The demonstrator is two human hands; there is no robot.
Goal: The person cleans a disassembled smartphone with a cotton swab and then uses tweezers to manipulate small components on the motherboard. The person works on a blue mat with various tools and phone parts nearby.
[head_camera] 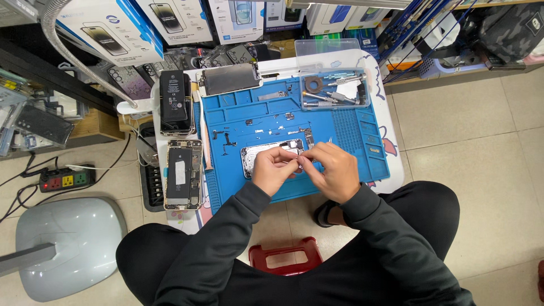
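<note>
1. Holding a tiny pale part (pixel 299 161) between both sets of fingertips, you have it just above the opened phone body (pixel 266 154) on the blue repair mat (pixel 345 133). It is too small to tell what kind of part it is.
2. Judge it as very light, thin and easily bent or lost; keep the grip on its edges and at the very tips, with no squeeze across its flat.
3. The phone body under it looks rigid but fragile inside, so lean on its frame rather than on the exposed boards.
4. Your left hand (pixel 273 169) has thumb and forefinger pressed together in a pinch on the part, the other fingers curled in.
5. Your right hand (pixel 334 170) meets it from the other side, fingertips pinching the same piece, knuckles up and wrist bent inward.
6. Both forearms come in from the lap in dark sleeves and converge over the mat's near edge.
7. Loose screws and small brackets (pixel 255 126) lie scattered on the mat beyond the phone.
8. A clear tool box (pixel 334 89) sits at the far right corner, another opened phone (pixel 183 174) off the mat's left side.
</note>
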